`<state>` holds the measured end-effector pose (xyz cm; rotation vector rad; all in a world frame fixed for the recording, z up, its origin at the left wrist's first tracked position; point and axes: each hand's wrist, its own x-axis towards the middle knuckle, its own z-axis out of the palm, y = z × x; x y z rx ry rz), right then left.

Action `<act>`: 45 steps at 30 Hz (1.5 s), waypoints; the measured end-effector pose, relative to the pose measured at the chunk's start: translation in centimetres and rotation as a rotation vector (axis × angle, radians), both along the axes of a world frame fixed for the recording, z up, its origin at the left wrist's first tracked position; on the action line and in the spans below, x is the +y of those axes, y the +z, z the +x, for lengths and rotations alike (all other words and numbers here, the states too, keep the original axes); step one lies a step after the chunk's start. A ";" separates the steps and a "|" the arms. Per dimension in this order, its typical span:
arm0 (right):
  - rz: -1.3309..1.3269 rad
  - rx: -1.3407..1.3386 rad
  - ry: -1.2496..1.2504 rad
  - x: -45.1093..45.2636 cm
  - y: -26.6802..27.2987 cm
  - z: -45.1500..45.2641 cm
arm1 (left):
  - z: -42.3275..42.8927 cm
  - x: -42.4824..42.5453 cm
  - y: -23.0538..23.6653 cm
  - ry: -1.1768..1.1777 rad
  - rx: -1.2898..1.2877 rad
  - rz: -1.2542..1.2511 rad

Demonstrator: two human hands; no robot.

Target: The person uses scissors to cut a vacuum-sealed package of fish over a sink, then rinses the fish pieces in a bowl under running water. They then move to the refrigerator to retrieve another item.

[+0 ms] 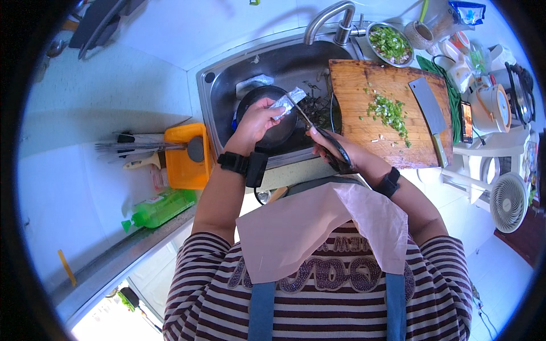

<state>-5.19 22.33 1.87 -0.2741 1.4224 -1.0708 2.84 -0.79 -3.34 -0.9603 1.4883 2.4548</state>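
Above the sink, my left hand [259,118] pinches a small silvery packet [286,102] by its lower left end. Black-handled scissors [332,147] are in my right hand [335,149], with their blades reaching up to the packet's right part. Whether the blades are closed on it is hard to tell. A dark round pan [273,132] lies in the stainless steel sink [294,55] beneath my left hand. Dark green scraps [318,102] lie in the basin behind the scissors, and another silvery wrapper [251,84] rests at the pan's far side.
Right of the sink, a wooden cutting board [358,81] holds chopped scallions [388,113] and a cleaver [428,104]. A bowl of chopped greens [390,44] stands behind it, near the faucet [328,15]. An orange bin [179,166] and a green bottle [164,209] are at the left.
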 end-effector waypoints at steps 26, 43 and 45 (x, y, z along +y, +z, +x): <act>0.094 0.049 0.165 -3.8 -5.1 0.4 | 5.2 -5.5 -9.4 0.221 -0.359 0.086; 0.106 -0.170 -0.025 -1.2 -1.4 -1.5 | -0.6 -5.9 -30.9 -0.820 -0.404 -1.293; 0.102 -0.161 -0.057 -0.9 -2.1 -1.6 | -1.8 -4.9 -27.6 -0.725 -0.468 -1.045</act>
